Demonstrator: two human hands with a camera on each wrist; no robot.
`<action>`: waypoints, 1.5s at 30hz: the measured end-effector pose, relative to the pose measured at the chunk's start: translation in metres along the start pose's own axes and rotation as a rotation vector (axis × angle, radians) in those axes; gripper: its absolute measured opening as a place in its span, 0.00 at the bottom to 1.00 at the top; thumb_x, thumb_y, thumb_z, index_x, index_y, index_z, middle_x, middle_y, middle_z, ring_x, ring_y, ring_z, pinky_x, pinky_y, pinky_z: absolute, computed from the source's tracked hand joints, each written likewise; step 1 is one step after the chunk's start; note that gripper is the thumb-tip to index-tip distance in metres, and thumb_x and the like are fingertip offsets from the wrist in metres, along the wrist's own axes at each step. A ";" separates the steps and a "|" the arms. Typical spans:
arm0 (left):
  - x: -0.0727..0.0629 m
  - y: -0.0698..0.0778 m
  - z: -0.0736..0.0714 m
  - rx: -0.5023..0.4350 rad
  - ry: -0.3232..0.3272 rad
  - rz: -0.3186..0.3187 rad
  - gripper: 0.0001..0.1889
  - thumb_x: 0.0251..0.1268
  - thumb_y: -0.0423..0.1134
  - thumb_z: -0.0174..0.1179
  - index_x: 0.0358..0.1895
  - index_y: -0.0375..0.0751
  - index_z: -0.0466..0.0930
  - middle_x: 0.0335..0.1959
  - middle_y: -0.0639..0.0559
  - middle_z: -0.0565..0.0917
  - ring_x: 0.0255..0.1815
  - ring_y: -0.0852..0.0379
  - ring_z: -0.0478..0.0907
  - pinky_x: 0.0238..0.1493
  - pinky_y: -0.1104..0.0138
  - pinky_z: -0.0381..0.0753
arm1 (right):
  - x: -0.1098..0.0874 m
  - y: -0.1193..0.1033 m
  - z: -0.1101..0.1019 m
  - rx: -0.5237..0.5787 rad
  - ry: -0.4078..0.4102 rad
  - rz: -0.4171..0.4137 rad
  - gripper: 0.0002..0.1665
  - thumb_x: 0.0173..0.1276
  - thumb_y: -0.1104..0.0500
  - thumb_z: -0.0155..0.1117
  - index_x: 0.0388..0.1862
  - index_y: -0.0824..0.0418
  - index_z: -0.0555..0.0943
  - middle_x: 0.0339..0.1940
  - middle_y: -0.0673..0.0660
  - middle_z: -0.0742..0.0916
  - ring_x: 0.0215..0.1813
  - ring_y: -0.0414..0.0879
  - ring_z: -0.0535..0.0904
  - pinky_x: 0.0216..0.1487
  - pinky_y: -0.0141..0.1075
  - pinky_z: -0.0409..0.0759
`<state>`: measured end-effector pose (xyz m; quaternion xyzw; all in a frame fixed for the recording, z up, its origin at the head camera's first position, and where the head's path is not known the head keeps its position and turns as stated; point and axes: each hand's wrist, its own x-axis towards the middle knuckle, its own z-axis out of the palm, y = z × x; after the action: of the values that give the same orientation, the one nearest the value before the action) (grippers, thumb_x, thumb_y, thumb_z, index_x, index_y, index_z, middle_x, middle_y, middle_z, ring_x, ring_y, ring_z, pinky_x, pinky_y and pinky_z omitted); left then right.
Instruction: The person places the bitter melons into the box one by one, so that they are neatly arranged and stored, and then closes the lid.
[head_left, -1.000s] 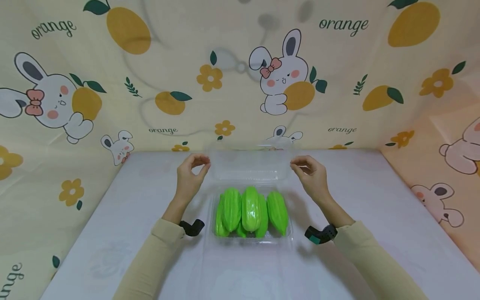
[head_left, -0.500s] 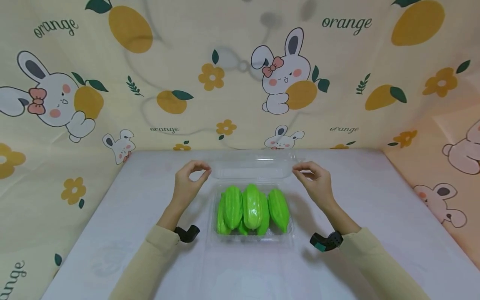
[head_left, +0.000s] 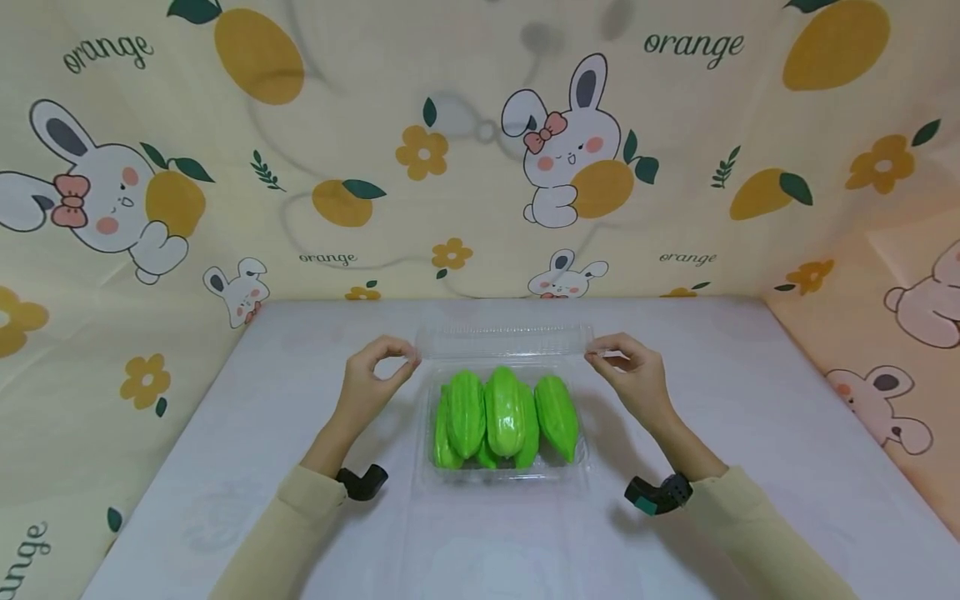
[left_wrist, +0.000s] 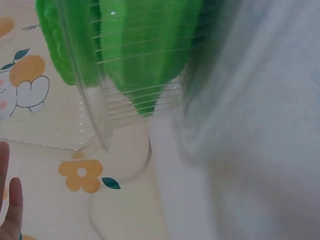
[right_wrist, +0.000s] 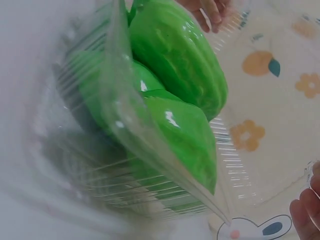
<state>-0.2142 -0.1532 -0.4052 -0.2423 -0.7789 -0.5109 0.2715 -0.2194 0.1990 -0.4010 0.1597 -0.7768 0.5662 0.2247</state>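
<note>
A clear plastic clamshell box point(head_left: 498, 477) stands on the table with several glossy green ridged fruits point(head_left: 504, 412), shaped like star fruit, inside it. Its transparent lid point(head_left: 504, 342) is raised at the far side. The left hand point(head_left: 371, 379) pinches the lid's left corner between thumb and forefinger. At the opposite corner, the right hand point(head_left: 633, 375) pinches in the same way. Through the ribbed box wall the left wrist view shows a green fruit point(left_wrist: 145, 55), with only fingertips point(left_wrist: 14, 200) at the edge. In the right wrist view, fingers point(right_wrist: 306, 205) lie near the lid's edge.
The pale table point(head_left: 277, 433) runs up to a wall cloth point(head_left: 465, 208) printed with rabbits and oranges. A clear flat sheet appears to cover the table in front of the box. Each wrist carries a black camera point(head_left: 658, 495).
Both hands have come slightly nearer and lower in the head view, still pinching the lid. The lid's upper edge has dropped and the lid looks narrower. The fruits have not moved.
</note>
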 end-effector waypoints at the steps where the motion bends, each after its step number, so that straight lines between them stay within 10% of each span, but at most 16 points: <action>1: 0.000 0.003 -0.001 -0.002 -0.004 0.005 0.08 0.50 0.18 0.65 0.31 0.30 0.80 0.31 0.38 0.84 0.39 0.75 0.76 0.48 0.81 0.79 | -0.001 0.000 0.000 0.000 -0.001 0.003 0.04 0.59 0.74 0.66 0.32 0.69 0.83 0.30 0.49 0.86 0.37 0.25 0.79 0.40 0.18 0.81; 6: -0.001 0.017 -0.004 -0.012 -0.017 0.018 0.08 0.49 0.16 0.65 0.30 0.28 0.79 0.30 0.38 0.83 0.38 0.72 0.77 0.47 0.82 0.79 | -0.005 0.002 -0.001 0.019 -0.003 -0.004 0.07 0.58 0.75 0.66 0.30 0.65 0.84 0.30 0.53 0.87 0.37 0.26 0.79 0.40 0.18 0.81; 15: -0.010 -0.003 -0.003 -0.084 -0.053 0.016 0.09 0.54 0.16 0.59 0.32 0.33 0.79 0.32 0.39 0.83 0.39 0.62 0.80 0.51 0.82 0.79 | -0.011 0.006 -0.005 0.191 -0.062 -0.062 0.06 0.60 0.79 0.59 0.34 0.75 0.81 0.35 0.42 0.87 0.39 0.31 0.82 0.39 0.22 0.84; 19: -0.013 0.000 -0.003 -0.157 -0.063 -0.074 0.08 0.59 0.17 0.54 0.32 0.31 0.79 0.33 0.49 0.84 0.40 0.65 0.80 0.49 0.82 0.79 | -0.015 0.004 -0.007 0.284 -0.101 -0.029 0.06 0.67 0.75 0.55 0.37 0.81 0.78 0.37 0.41 0.87 0.40 0.32 0.83 0.40 0.23 0.85; 24: -0.015 0.006 -0.002 -0.177 -0.072 -0.222 0.06 0.68 0.25 0.53 0.36 0.29 0.79 0.35 0.64 0.82 0.42 0.73 0.79 0.52 0.83 0.78 | -0.019 -0.001 -0.010 0.272 -0.120 0.125 0.09 0.72 0.66 0.55 0.38 0.58 0.83 0.36 0.37 0.87 0.37 0.31 0.83 0.40 0.24 0.85; 38: -0.016 0.003 0.001 -0.192 -0.086 -0.418 0.11 0.66 0.27 0.57 0.48 0.25 0.77 0.48 0.37 0.82 0.47 0.75 0.77 0.54 0.82 0.77 | -0.023 -0.010 -0.014 0.318 -0.155 0.278 0.08 0.69 0.65 0.60 0.40 0.52 0.82 0.37 0.37 0.87 0.40 0.29 0.82 0.42 0.21 0.84; 45: -0.017 0.000 -0.002 -0.143 -0.247 -0.605 0.21 0.71 0.36 0.54 0.64 0.33 0.70 0.64 0.38 0.76 0.66 0.49 0.73 0.65 0.66 0.76 | -0.026 -0.007 -0.017 0.295 -0.151 0.295 0.09 0.68 0.65 0.62 0.39 0.51 0.82 0.37 0.36 0.87 0.40 0.28 0.82 0.41 0.20 0.83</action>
<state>-0.2009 -0.1563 -0.4161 -0.0784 -0.8046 -0.5886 -0.0066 -0.1912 0.2126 -0.4054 0.1175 -0.7152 0.6867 0.0549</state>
